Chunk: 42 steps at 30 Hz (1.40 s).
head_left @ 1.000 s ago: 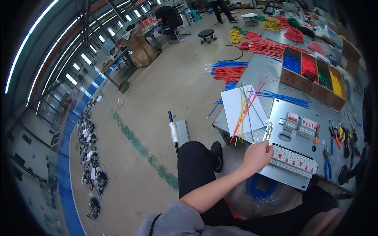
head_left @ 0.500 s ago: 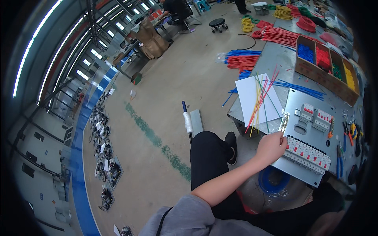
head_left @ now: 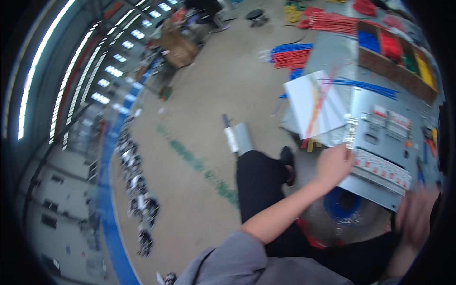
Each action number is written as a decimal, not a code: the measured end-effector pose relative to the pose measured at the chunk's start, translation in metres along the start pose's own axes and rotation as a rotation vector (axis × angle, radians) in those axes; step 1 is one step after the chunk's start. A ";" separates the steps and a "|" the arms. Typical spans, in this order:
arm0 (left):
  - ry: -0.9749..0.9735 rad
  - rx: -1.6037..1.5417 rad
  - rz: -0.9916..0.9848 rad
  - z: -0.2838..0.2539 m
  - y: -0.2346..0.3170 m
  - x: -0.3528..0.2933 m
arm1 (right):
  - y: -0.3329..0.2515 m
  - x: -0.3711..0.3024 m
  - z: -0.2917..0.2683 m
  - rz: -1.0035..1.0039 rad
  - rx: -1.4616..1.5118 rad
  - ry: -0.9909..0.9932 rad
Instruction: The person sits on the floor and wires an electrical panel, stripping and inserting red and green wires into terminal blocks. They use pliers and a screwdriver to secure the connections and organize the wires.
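Observation:
A grey metal mounting plate (head_left: 380, 102) lies tilted at the table's near edge. It carries a long row of circuit breakers (head_left: 384, 170) with red switches and two smaller breaker blocks (head_left: 398, 123). A brass terminal strip (head_left: 351, 130) runs along its left side. My left hand (head_left: 334, 165) is closed at the lower end of this strip, beside the breaker row; what its fingers pinch is hidden. My right hand (head_left: 419, 209) is just off the plate's lower right corner, near the pliers (head_left: 421, 171), its fingers smeared by motion.
Left of the plate, red, yellow and green wires (head_left: 317, 107) lie on white paper (head_left: 304, 99). Blue wires (head_left: 365, 85) lie beyond it. A cardboard box (head_left: 394, 69) holds coloured small parts. A blue coil (head_left: 343, 204) is below the table, and a stool (head_left: 256, 15) stands farther off.
My right hand has come into view at the lower right, moving. My left hand stays at the strip. The whole view has shifted and blurred slightly.

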<state>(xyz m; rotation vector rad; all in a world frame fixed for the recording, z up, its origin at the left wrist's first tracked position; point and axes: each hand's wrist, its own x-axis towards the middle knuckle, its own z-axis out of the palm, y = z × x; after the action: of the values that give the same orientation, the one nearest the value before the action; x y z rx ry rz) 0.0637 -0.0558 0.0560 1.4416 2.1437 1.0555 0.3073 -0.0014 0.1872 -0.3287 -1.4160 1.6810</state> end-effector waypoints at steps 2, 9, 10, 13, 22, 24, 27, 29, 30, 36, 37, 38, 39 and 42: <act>-0.120 0.043 -0.036 -0.012 0.011 0.003 | 0.028 0.014 -0.016 0.095 0.184 -0.031; -0.033 -0.079 -0.177 0.000 0.011 -0.001 | 0.048 0.039 -0.046 0.374 0.911 -0.087; -0.034 -0.033 -0.170 0.000 0.013 -0.001 | 0.051 0.038 -0.046 0.343 0.957 -0.126; -0.063 -0.066 -0.149 0.007 0.012 -0.001 | 0.045 0.031 -0.047 0.319 0.920 -0.083; -0.086 -0.030 -0.149 0.015 0.020 -0.002 | 0.040 0.030 -0.050 0.283 0.952 -0.117; -0.085 -0.027 -0.140 0.017 0.020 -0.002 | 0.039 0.030 -0.050 0.283 0.955 -0.117; -0.093 -0.050 -0.141 0.019 0.014 -0.001 | 0.040 0.029 -0.050 0.278 0.950 -0.103; -0.097 -0.050 -0.128 0.019 0.015 -0.002 | 0.042 0.027 -0.050 0.263 0.947 -0.069; -0.099 -0.050 -0.122 0.019 0.016 -0.002 | 0.042 0.027 -0.051 0.250 0.958 -0.076; -0.143 -0.081 -0.125 0.016 0.014 -0.004 | 0.038 0.026 -0.049 0.217 0.889 -0.085; -0.145 -0.081 -0.122 0.016 0.014 -0.005 | 0.037 0.025 -0.048 0.215 0.873 -0.088; -0.146 -0.082 -0.120 0.017 0.014 -0.005 | 0.036 0.025 -0.047 0.212 0.857 -0.092; -0.148 -0.082 -0.117 0.017 0.014 -0.005 | 0.036 0.025 -0.047 0.219 0.871 -0.097; -0.163 -0.071 -0.136 0.014 0.018 -0.005 | 0.037 0.023 -0.052 0.247 0.910 -0.167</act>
<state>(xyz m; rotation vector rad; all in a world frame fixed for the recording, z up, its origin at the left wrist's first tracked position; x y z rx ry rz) 0.0865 -0.0512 0.0599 1.2833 2.0359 0.9228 0.3132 0.0514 0.1458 0.1651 -0.6027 2.3986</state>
